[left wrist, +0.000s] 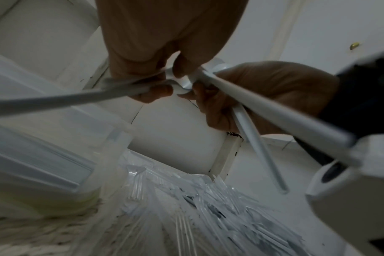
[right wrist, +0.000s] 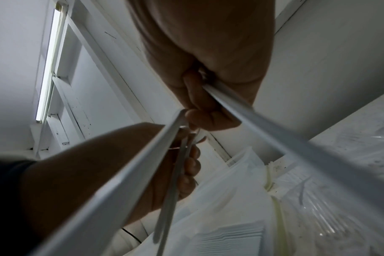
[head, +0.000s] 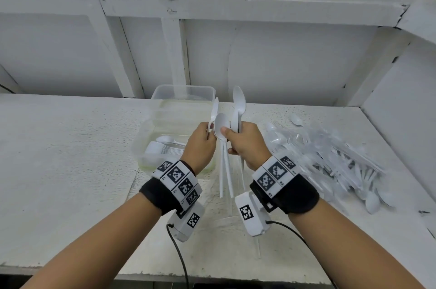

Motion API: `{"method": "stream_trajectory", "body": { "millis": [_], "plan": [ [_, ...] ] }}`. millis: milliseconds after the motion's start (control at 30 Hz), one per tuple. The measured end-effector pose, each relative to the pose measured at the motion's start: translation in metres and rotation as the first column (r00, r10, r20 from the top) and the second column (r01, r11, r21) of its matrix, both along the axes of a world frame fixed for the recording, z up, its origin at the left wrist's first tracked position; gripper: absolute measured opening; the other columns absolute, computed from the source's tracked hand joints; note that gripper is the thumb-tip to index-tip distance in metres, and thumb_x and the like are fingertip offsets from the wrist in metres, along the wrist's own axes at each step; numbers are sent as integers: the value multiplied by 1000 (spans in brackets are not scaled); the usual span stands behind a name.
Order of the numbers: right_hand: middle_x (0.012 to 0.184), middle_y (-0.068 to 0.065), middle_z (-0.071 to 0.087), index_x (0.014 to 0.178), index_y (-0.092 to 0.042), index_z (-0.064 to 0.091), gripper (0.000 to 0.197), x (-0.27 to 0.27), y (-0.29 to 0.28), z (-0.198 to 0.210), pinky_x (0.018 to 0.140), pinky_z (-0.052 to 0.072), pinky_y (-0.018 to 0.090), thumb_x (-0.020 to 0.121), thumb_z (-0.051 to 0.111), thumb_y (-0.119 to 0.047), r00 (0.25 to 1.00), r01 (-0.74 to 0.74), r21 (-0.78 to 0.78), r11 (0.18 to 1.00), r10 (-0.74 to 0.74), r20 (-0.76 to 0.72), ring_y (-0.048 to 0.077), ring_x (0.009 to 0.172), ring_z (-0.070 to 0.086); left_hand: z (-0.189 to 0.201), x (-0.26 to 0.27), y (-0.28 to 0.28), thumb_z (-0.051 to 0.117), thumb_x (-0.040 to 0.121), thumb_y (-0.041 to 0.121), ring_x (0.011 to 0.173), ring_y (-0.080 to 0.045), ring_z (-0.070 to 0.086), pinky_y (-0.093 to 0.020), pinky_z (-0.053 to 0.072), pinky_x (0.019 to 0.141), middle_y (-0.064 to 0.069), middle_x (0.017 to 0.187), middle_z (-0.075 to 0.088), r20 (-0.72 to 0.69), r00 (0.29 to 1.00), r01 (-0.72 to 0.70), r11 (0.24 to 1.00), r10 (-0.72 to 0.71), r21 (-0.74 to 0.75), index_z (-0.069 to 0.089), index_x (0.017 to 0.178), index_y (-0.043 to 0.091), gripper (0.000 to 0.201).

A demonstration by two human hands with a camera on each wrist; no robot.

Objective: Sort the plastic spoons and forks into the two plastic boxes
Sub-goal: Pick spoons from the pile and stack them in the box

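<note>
Both hands are raised close together above the table. My right hand (head: pixel 230 139) grips a bundle of white plastic spoons (head: pixel 239 102), bowls up and handles hanging down; its thumb presses on the nearest bowl. My left hand (head: pixel 208 133) pinches one spoon (head: pixel 215 109) next to that bundle. In the left wrist view, the left hand (left wrist: pixel 164 81) pinches a spoon handle (left wrist: pixel 77 97) while the right hand (left wrist: pixel 263 97) holds the others. Below my left hand, the near clear box (head: pixel 139 147) holds a stack of white spoons (head: pixel 162 148). The far clear box (head: pixel 184 91) stands behind it.
A big loose pile of white and clear cutlery (head: pixel 330 161) covers the table's right side, up to the side wall. A white wall with beams rises just behind the boxes. A single clear piece (head: pixel 259 248) lies near the front edge. Cables hang from both wrist cameras.
</note>
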State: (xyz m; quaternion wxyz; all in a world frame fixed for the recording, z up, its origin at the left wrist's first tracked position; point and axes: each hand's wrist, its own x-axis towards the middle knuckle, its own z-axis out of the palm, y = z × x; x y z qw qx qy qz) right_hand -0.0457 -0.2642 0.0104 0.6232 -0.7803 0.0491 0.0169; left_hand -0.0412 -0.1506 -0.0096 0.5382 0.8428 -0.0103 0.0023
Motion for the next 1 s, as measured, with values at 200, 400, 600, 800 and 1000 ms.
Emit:
{"method": "stream_trajectory", "body": {
  "millis": [200,400,600,800,1000],
  "plan": [
    [78,1,56,97,-10,59,13,4,-6,-5,47,44,21,94,48,-17,999,48,-90,995,-47,9,12,68,53,2,-2,2,36,101,18,68,-17,56,-30,51,66,-2,75,55,-74,996,38,973,-56,-228,52,92,10,20],
    [70,-5,48,88,-21,56,9,-1,-14,0,49,44,22,95,50,-22,1000,14,16,1000,-14,-3,8,60,43,1,-3,11,53,94,15,64,-15,61,-28,56,64,-7,75,59,-192,978,1,927,-79,-374,50,83,9,13],
    [58,-3,39,74,-22,49,21,4,-11,2,44,33,22,95,51,-19,996,63,99,993,-68,49,10,50,36,2,-6,11,39,100,26,50,-9,32,-20,28,48,3,61,36,-254,950,86,936,-180,-342,56,80,12,29],
    [71,-9,49,103,-16,49,11,11,-5,-10,60,38,21,93,52,-12,981,93,54,994,-101,164,4,62,45,8,-8,11,40,99,15,71,-14,54,-30,49,74,-2,74,55,-270,945,70,923,-183,-378,56,84,11,23],
    [62,-5,49,78,-14,55,15,16,-2,-15,58,40,24,93,55,-17,988,83,20,996,-85,126,8,56,47,15,-10,15,32,102,12,74,-28,67,-35,59,69,-18,87,65,-347,884,92,846,-312,-526,51,95,3,21]
  ]
}}
